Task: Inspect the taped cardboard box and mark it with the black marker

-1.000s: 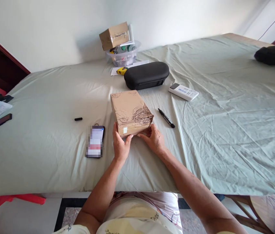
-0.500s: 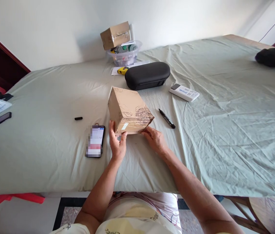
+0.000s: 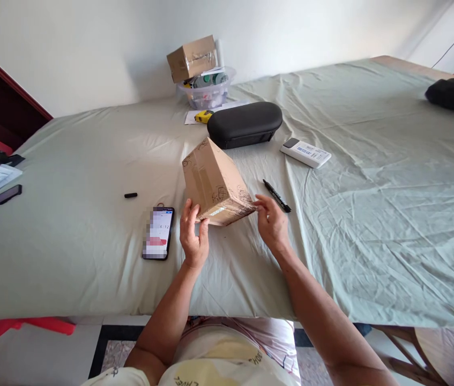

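A brown cardboard box [image 3: 206,177] with black scribbled drawings and a strip of tape stands tilted on its edge over the cloth. My left hand [image 3: 193,236] grips its near left corner, thumb on the near side and fingers along the left. At the right corner, my right hand [image 3: 272,221] pinches the box edge between thumb and forefinger. Just beyond that hand lies an uncapped black marker [image 3: 277,196]. The marker's black cap [image 3: 131,195] rests well to the left, and a lit phone [image 3: 158,234] lies beside my left hand.
Behind the box sit a black oval case [image 3: 245,124], a yellow tape measure [image 3: 203,116] and a white power bank [image 3: 306,153]. A plastic basin [image 3: 206,97] by the wall carries another cardboard box [image 3: 192,58]. A dark phone [image 3: 0,199] lies far left on the green cloth [image 3: 90,241].
The box has rolled and turned to the right, bringing its taped left face into view. My right hand has moved up and right along with its corner. My left hand keeps its hold.
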`<act>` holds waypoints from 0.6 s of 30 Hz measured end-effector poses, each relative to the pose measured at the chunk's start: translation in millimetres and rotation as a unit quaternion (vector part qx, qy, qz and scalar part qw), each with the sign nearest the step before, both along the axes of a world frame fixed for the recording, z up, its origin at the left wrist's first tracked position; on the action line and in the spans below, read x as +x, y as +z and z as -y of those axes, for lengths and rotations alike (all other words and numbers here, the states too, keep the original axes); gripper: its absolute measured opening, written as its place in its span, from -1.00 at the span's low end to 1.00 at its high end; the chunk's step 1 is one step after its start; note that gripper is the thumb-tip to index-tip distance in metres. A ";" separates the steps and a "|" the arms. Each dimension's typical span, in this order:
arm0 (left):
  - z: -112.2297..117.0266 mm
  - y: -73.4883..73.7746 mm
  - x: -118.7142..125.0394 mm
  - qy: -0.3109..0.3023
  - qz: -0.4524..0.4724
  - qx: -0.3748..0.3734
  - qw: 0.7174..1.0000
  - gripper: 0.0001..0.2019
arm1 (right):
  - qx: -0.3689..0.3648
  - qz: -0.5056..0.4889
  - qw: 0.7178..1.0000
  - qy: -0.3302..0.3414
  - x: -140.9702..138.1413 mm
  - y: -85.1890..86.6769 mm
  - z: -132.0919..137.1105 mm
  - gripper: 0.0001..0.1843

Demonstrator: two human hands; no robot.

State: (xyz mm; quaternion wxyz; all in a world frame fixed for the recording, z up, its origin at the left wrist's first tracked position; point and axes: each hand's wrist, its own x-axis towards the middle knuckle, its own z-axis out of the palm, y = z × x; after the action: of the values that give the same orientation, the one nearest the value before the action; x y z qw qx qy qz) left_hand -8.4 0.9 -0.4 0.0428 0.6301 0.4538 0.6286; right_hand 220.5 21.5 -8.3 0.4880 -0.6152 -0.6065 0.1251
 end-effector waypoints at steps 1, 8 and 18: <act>0.2 1.4 0.4 -0.003 -0.017 0.015 1.000 -0.52 | 0.021 -0.029 0.999 -0.025 0.8 3.5 1.5 -0.62; 1.6 6.3 6.0 -0.053 -0.085 0.058 0.993 -0.42 | 0.210 0.044 0.976 0.044 -17.5 19.6 16.7 -0.29; 3.5 9.7 8.4 -0.066 -0.157 0.109 0.979 -0.42 | 0.257 0.126 0.956 0.065 -29.5 27.2 25.9 -0.24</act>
State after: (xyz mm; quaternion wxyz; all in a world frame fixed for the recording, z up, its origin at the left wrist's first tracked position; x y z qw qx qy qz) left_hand 0.1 -2.6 9.2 -0.0566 0.7502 0.3412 0.5636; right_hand 191.0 -4.4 18.8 0.5404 -0.4390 -0.7132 -0.0819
